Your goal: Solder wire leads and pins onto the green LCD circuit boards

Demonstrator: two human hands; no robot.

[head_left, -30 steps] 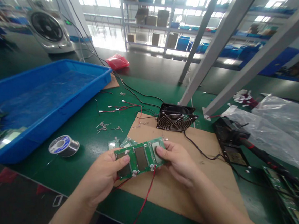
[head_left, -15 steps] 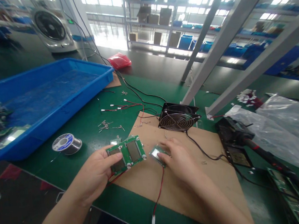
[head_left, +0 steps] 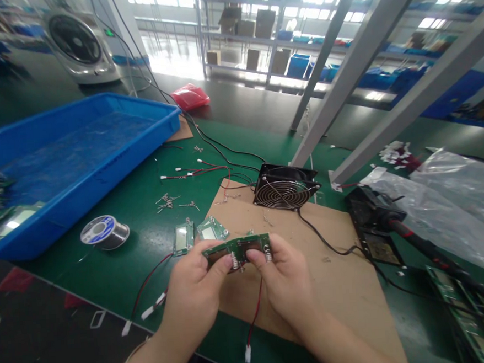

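My left hand (head_left: 197, 287) and my right hand (head_left: 288, 275) grip the two ends of a green circuit board (head_left: 240, 249) that carries two small display screens. The thumbs press on its face, and the board is tilted over the brown cardboard sheet. Just beyond my left hand lie a small display board (head_left: 183, 238) and another small display board (head_left: 211, 228), side by side. A red-and-black wire (head_left: 257, 309) with a white plug (head_left: 248, 353) runs out from below the held board; its upper end is hidden.
A solder spool (head_left: 104, 233) and a blue tray (head_left: 111, 157) stand on the left. A black fan (head_left: 286, 186) sits at the back of the cardboard (head_left: 341, 290). To the right are a soldering iron holder (head_left: 374, 211), plastic bags (head_left: 446, 206) and stacked boards (head_left: 462, 310). Loose metal pins (head_left: 167, 201) lie nearby.
My left hand has moved right with the two-screen board. My right hand has left the small wired board and now grips the two-screen board's other end. Two small boards show at left.
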